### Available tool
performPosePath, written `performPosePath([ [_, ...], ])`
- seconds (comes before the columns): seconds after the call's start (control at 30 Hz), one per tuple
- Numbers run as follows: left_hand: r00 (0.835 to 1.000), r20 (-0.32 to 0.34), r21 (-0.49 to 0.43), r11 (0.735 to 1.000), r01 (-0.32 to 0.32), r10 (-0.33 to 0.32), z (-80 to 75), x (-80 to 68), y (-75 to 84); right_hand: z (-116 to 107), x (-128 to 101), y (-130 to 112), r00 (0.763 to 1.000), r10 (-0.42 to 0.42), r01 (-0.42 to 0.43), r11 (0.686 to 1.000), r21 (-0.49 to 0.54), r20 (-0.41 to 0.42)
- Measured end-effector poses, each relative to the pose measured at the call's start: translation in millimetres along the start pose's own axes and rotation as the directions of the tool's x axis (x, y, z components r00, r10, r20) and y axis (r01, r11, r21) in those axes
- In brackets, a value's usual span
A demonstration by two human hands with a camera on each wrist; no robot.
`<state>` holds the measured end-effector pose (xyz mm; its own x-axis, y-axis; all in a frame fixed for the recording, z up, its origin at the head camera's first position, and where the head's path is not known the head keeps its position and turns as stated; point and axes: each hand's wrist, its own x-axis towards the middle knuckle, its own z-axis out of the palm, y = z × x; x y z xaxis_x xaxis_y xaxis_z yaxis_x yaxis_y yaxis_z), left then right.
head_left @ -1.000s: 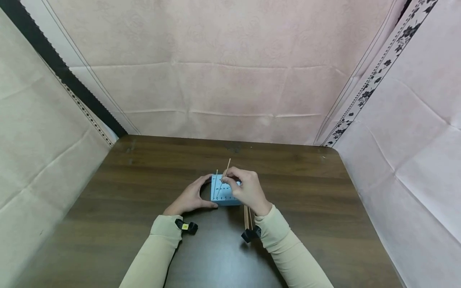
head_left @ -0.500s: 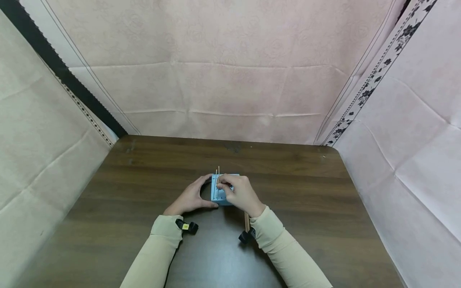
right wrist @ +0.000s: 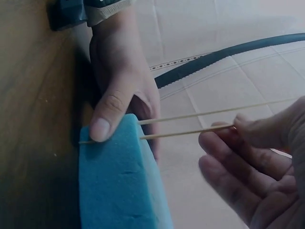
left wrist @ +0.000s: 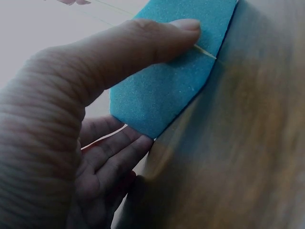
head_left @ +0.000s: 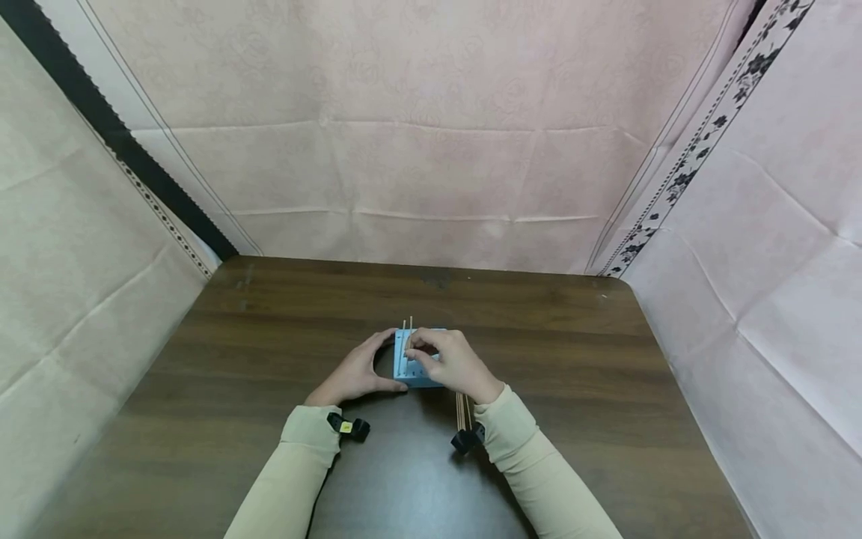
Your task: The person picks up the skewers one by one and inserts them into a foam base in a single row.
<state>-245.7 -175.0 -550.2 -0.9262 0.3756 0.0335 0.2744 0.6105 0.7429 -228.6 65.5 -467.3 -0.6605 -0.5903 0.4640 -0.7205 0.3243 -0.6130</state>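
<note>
A light blue foam block [head_left: 419,379] with rows of small holes stands on the table. My left hand [head_left: 357,370] grips its left end, thumb [left wrist: 162,40] on the near side and fingers round the far side. One thin bamboo stick [right wrist: 190,116] stands in the top near the left end. Beside it, a second stick [right wrist: 188,133] meets the top, and my right hand [head_left: 456,365] pinches it between thumb and fingertips. A short stick tip [left wrist: 206,51] pokes out low on the near side, by the left thumb. My right hand hides part of the block's top.
Several more bamboo sticks [head_left: 463,413] lie on the brown wooden table [head_left: 539,337], near my right wrist and partly covered by it. Pale cloth [head_left: 417,165] hangs behind the table and on both sides.
My right hand has come left and down over the block. The stick it pinches was slanted and now stands nearly upright beside the first one. My left hand has stayed in place.
</note>
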Motion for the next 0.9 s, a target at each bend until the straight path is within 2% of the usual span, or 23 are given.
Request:
performPosePath([
  [0.13, 1.000, 0.006, 0.001, 1.000, -0.001, 0.001, -0.5, -1.0, 1.1, -3.9, -0.9, -0.6, 0.999, 0.017, -0.018, 1.000, 0.015, 0.038],
  [0.47, 1.000, 0.001, 0.001, 1.000, -0.003, 0.003, 0.6, 0.0, 0.5, -13.1, -2.7, 3.7, 0.997, 0.025, -0.027, 0.999, 0.032, 0.073],
  [0.57, 1.000, -0.001, 0.001, 1.000, 0.005, -0.005, 0.8, 0.3, 0.3, -18.8, -5.7, 6.5, 0.997, 0.034, -0.034, 0.999, -0.003, 0.074],
  [0.73, 1.000, -0.009, 0.003, 1.000, 0.016, -0.016, 0.8, -0.2, 1.0, -30.6, -16.1, 13.5, 0.996, 0.061, -0.055, 0.996, -0.075, 0.073],
  [0.9, 1.000, -0.011, 0.014, 1.000, 0.027, -0.027, 2.1, -1.8, 1.2, -35.1, -37.2, 31.5, 0.990, 0.128, -0.127, 0.992, -0.023, 0.056],
])
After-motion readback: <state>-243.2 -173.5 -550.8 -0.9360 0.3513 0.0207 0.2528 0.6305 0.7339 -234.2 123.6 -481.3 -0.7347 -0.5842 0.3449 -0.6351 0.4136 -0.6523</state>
